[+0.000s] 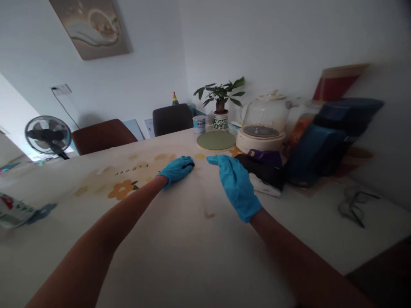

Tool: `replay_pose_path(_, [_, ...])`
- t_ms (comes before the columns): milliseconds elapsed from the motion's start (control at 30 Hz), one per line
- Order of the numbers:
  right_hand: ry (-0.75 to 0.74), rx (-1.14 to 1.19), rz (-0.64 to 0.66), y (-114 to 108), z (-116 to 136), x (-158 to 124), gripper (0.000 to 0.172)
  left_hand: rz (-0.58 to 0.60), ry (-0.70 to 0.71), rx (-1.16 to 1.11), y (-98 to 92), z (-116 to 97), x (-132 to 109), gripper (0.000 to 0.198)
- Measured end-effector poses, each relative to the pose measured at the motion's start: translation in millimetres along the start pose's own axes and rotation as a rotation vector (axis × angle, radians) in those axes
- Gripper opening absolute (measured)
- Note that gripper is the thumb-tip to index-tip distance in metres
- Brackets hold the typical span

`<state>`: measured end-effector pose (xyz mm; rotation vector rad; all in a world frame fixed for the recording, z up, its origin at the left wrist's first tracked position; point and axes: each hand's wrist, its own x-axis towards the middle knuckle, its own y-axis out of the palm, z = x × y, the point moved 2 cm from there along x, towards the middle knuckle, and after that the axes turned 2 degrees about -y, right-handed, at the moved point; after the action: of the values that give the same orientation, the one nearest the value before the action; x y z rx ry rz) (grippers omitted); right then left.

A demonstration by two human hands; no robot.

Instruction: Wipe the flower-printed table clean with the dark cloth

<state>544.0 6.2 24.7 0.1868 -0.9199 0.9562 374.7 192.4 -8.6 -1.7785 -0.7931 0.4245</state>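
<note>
My left hand (pixel 178 168), in a blue glove, rests on the pale tabletop with its fingers curled round a small black object (pixel 192 164); most of that object is hidden, so I cannot make out its kind. My right hand (pixel 236 182), gloved in the same blue, is held over the table with its fingers stretched out and nothing visible in it. Just right of it lie a black item (pixel 265 170), a purple packet (pixel 268 157) and a white object (pixel 265 187). A table mat (pixel 99 184) with orange flowers and the word "Flower" spreads left of my left hand.
Toward the wall stand a round green mat (pixel 215 140), a tin (pixel 199 124), a potted plant (pixel 221 121) and a glass kettle (pixel 265 117). A blue machine-like object (pixel 316 149) and a cable (pixel 355 207) are at right. A canister (pixel 14 211) is at left, with chairs (pixel 102 136) behind.
</note>
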Motion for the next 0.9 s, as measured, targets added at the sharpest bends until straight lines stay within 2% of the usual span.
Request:
replay_pose_path(167, [0.022, 0.021, 0.047, 11, -11, -6, 0.053, 0.022, 0.005, -0.025, -4.1, -20, -84, 0.050])
replay_pose_path(300, [0.048, 0.034, 0.080, 17, -10, -11, 0.053, 0.030, 0.003, -0.030, -4.3, -30, -147, 0.052])
replay_pose_path(367, [0.041, 0.033, 0.105, 19, -6, -12, 0.053, 0.025, -0.006, -0.033, -4.6, -33, -166, 0.053])
replay_pose_path(433, [0.029, 0.021, 0.129, 19, -1, -13, 0.054, 0.027, -0.015, -0.027, -5.5, -33, -171, 0.053])
replay_pose_path(500, [0.019, 0.011, 0.141, 20, 1, -14, 0.055, 0.039, -0.030, 0.003, -7.0, -30, -162, 0.052])
replay_pose_path(567, [0.021, 0.008, 0.135, 20, 1, -13, 0.055, 0.048, -0.075, 0.062, -8.8, -22, -143, 0.052])
replay_pose_path(767, [0.031, 0.002, 0.113, 19, -4, -11, 0.054, -0.008, -0.197, 0.217, -13.0, 19, -60, 0.051])
replay_pose_path(900, [0.023, -0.021, 0.146, 18, -2, -14, 0.054, -0.038, -0.289, 0.191, -14.5, 48, -6, 0.045])
